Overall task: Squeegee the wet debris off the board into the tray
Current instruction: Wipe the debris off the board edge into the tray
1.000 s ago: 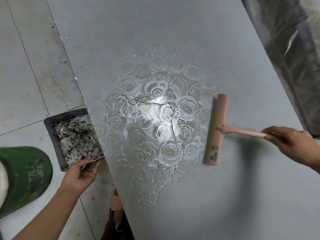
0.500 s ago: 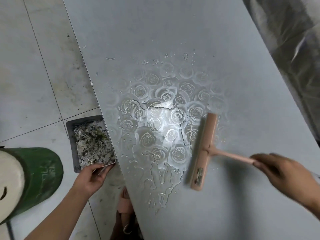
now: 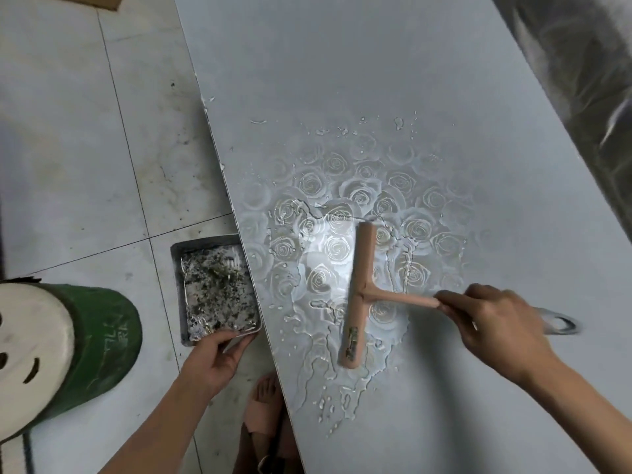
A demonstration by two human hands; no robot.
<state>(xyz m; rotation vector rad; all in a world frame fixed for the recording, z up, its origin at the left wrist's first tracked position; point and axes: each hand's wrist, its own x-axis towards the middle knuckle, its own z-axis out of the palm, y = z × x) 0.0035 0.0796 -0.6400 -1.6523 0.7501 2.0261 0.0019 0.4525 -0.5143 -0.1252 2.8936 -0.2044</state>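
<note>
A grey board [image 3: 393, 80] runs across the view, with a wet patch [image 3: 342, 254] of water that reflects a rose pattern. A pink squeegee [image 3: 359, 295] lies with its blade on that patch. My right hand [image 3: 496, 323] grips its handle from the right. A grey metal tray [image 3: 176, 285] of dark wet debris sits against the board's left edge, below it. My left hand [image 3: 219, 357] holds the tray's near rim, thumb over the edge.
A green stool [image 3: 99, 340] with a white top stands on the tiled floor left of the tray. A foot in a pink sandal [image 3: 263, 412] shows under the board's near edge. Silvery plastic sheeting [image 3: 581, 80] lies along the far right.
My right hand has swept the squeegee leftward across the water, toward the board's left edge. The view has shifted right. My left hand keeps its hold on the tray.
</note>
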